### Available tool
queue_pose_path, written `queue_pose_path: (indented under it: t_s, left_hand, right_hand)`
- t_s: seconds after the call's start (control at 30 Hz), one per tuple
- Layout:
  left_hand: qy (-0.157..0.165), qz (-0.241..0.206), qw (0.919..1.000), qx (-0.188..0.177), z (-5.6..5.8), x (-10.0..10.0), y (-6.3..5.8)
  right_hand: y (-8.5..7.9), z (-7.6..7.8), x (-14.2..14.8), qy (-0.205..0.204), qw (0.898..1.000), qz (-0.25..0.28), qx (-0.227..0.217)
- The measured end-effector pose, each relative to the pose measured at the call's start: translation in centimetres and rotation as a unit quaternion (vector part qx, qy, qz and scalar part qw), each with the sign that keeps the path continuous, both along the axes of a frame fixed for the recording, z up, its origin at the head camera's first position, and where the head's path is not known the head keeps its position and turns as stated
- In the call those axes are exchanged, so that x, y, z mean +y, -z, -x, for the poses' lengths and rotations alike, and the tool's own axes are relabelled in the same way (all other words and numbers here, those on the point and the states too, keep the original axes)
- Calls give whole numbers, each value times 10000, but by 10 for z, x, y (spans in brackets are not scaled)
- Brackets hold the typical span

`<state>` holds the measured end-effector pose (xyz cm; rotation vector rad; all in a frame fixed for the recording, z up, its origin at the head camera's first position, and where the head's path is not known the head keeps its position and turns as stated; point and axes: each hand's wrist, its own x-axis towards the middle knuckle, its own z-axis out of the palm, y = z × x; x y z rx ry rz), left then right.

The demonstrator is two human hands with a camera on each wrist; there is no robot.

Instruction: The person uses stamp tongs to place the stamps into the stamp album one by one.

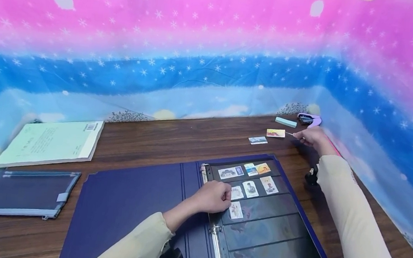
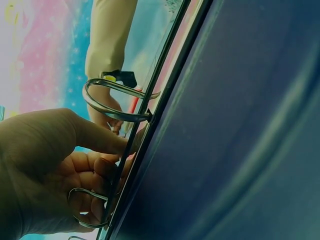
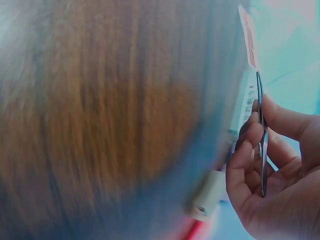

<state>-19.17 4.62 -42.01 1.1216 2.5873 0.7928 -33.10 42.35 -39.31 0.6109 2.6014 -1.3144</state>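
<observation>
My right hand (image 1: pixel 310 138) pinches a pair of metal tweezers (image 3: pixel 263 150) at the far right of the table. At the tweezers' tips is a yellow-and-red stamp (image 1: pixel 275 133), seen nearly edge-on in the right wrist view. A bluish-grey stamp (image 1: pixel 258 140) lies just nearer. My left hand (image 1: pixel 212 196) rests with bent fingers at the ring side of a black stock page (image 1: pixel 275 229) in an open navy binder (image 1: pixel 129 212). Beside its fingertips is a pocketed stamp (image 1: pixel 236 210). I cannot tell whether those fingers grip the page. More stamps (image 1: pixel 251 189) fill the upper pockets.
Metal binder rings (image 1: pixel 216 229) stand up by my left hand. A lilac stapler (image 1: pixel 309 119) and a pale teal block (image 1: pixel 285 122) sit at the back right. On the left are a pale green book (image 1: pixel 50 142) and a mesh zip pouch (image 1: pixel 24 191). Patterned cloth (image 1: pixel 197 71) hangs behind.
</observation>
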Motion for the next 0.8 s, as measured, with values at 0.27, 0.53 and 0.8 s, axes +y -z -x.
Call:
queue_pose_path:
  t_s: [0.27, 0.53, 0.8]
  left_hand:
    - [16, -30, 10000, 26, -1, 2, 1]
    - [-20, -31, 9999, 104, 2, 2, 0]
    - [-49, 51, 9999, 103, 1, 3, 0]
  right_hand:
    - [-33, -32, -6, -655, 9962, -537, 203]
    - [-24, -92, -52, -1698, 9846, -413, 72]
    - [3, -124, -78, -2119, 9763, -257, -355]
